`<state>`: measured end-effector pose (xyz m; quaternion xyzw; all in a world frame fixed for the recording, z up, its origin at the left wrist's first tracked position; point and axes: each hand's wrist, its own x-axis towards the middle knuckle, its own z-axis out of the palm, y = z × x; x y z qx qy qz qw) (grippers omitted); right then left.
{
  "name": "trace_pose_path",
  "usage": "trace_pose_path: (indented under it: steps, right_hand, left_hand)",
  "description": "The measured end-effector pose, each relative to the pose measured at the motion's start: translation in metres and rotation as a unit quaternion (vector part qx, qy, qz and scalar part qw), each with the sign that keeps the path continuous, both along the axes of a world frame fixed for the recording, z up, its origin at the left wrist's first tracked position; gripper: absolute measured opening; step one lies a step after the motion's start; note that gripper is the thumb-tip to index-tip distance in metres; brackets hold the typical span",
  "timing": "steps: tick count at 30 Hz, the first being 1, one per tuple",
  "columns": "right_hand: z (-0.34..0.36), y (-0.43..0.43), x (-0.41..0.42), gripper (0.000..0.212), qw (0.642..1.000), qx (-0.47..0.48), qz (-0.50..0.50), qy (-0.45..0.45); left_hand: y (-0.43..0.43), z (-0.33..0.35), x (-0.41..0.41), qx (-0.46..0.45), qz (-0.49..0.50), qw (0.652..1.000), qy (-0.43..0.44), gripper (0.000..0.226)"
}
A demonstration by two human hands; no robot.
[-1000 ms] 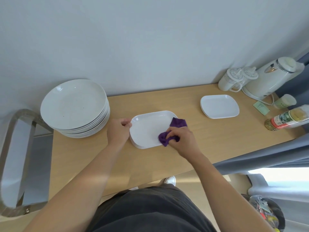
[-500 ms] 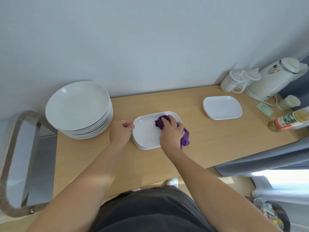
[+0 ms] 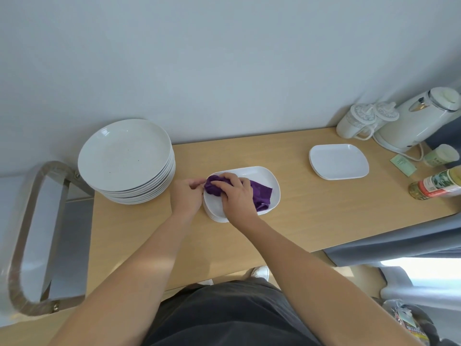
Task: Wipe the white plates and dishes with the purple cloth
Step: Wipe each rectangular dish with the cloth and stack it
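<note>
A small stack of white rectangular dishes (image 3: pixel 259 174) sits mid-table. My left hand (image 3: pixel 187 197) grips the stack's left rim. My right hand (image 3: pixel 237 196) presses the bunched purple cloth (image 3: pixel 259 194) onto the top dish, fingers curled over the cloth near the dish's left end. A tall stack of round white plates (image 3: pixel 124 156) stands at the left. Another short stack of rectangular white dishes (image 3: pixel 338 161) lies to the right.
On the wooden table (image 3: pixel 311 216) at the far right stand a white kettle (image 3: pixel 419 123), two lidded white mugs (image 3: pixel 356 121), a small cup (image 3: pixel 440 156), a bottle lying on its side (image 3: pixel 436 184) and a green packet (image 3: pixel 403 165). A metal-framed chair (image 3: pixel 32 233) is at the left.
My right hand has swept the purple cloth from the dish's right end across to its left end. My left hand has stayed on the rim.
</note>
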<state>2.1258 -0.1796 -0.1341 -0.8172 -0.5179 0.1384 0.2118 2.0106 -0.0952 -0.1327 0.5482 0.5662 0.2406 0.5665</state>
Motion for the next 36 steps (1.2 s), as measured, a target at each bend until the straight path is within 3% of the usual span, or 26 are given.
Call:
trace_pose_path:
  steps: [7, 12, 16, 23, 29, 33, 36]
  right_hand:
    - [0.011, -0.02, 0.053, 0.054, 0.985, -0.056, -0.139, -0.079]
    - [0.017, -0.042, 0.052, 0.067, 0.979, -0.086, -0.166, -0.074]
    - [0.024, -0.056, 0.031, 0.061, 0.98, -0.103, -0.171, -0.02]
    - [0.031, -0.034, -0.027, 0.04, 0.994, -0.082, 0.015, 0.068]
    - [0.048, -0.039, -0.009, 0.03, 0.959, -0.058, 0.028, 0.275]
    - [0.063, -0.056, 0.003, 0.028, 0.948, -0.066, 0.04, 0.307]
    - [0.069, -0.068, 0.02, 0.03, 0.945, -0.024, -0.04, 0.323]
  left_hand:
    - [0.002, 0.0, 0.0, 0.004, -0.004, 1.0, 0.029, 0.023]
    - [0.001, 0.002, 0.0, 0.02, -0.016, 0.998, 0.053, 0.021]
    - [0.001, 0.004, 0.001, 0.029, -0.024, 0.997, 0.07, 0.016]
    - [0.002, 0.009, 0.003, 0.036, -0.031, 0.996, 0.076, 0.015]
    - [0.005, 0.01, 0.002, 0.019, -0.03, 0.997, 0.075, 0.021]
    - [0.005, 0.005, 0.0, 0.006, -0.03, 0.997, 0.068, 0.018]
    - [0.003, 0.011, 0.003, 0.022, -0.038, 0.995, 0.091, 0.016]
